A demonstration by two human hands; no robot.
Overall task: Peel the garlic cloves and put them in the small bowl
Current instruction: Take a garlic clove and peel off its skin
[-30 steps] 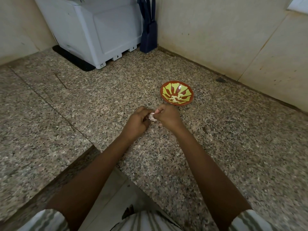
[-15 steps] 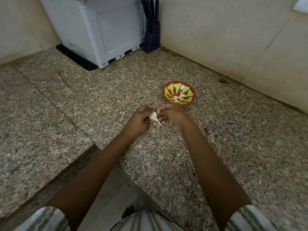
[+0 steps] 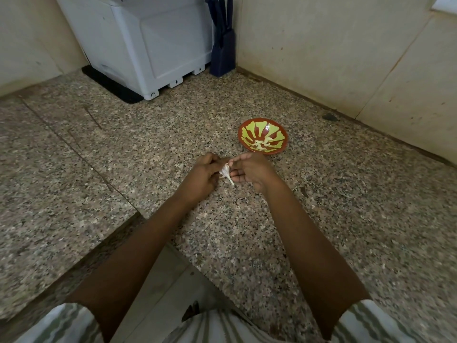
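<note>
A white piece of garlic point(image 3: 225, 172) with a thin stalk pointing down sits between both hands over the speckled granite counter. My left hand point(image 3: 201, 175) grips it from the left with curled fingers. My right hand point(image 3: 249, 170) pinches its upper edge with thumb and forefinger. Just beyond the hands stands the small red bowl point(image 3: 247, 129) with a yellow-green pattern, and pale peeled cloves point(image 3: 261, 144) lie in its middle.
A white appliance point(image 3: 148, 43) on a black mat stands at the back left, a dark knife block point(image 3: 223, 50) beside it in the corner. Tiled walls point(image 3: 346, 45) close off the back and right. The counter's front edge point(image 3: 118, 233) steps inward at the lower left.
The hands have drawn slightly apart, so the garlic and its stalk show more than a second ago. The view has shifted a little; the bowl has stayed put.
</note>
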